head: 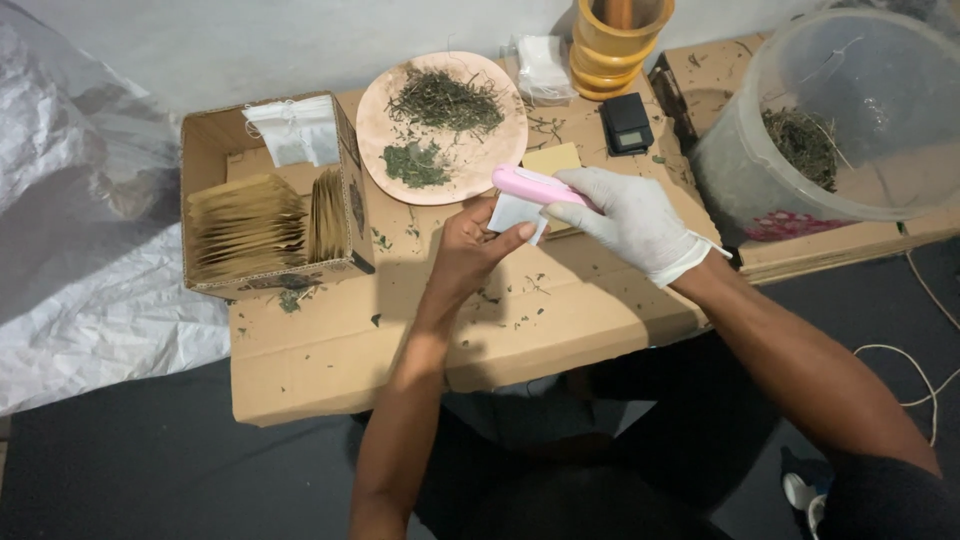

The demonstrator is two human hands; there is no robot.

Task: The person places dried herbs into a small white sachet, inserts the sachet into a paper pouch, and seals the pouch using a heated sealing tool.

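A: Holding what? 
B: Bare left hand pinches small white paper sachet; gloved right hand grips pink plastic sealer, long axis pointing left, clamped over sachet's top edge, above cardboard.

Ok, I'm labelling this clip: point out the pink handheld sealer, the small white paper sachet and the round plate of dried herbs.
pink handheld sealer (528, 184), head view, on its body
small white paper sachet (513, 213), head view, on its face
round plate of dried herbs (375, 120), head view, on bare rim

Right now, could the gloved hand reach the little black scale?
Probably yes. The right hand is close to the black scale, with only bare cardboard between, though it holds a pink tool.
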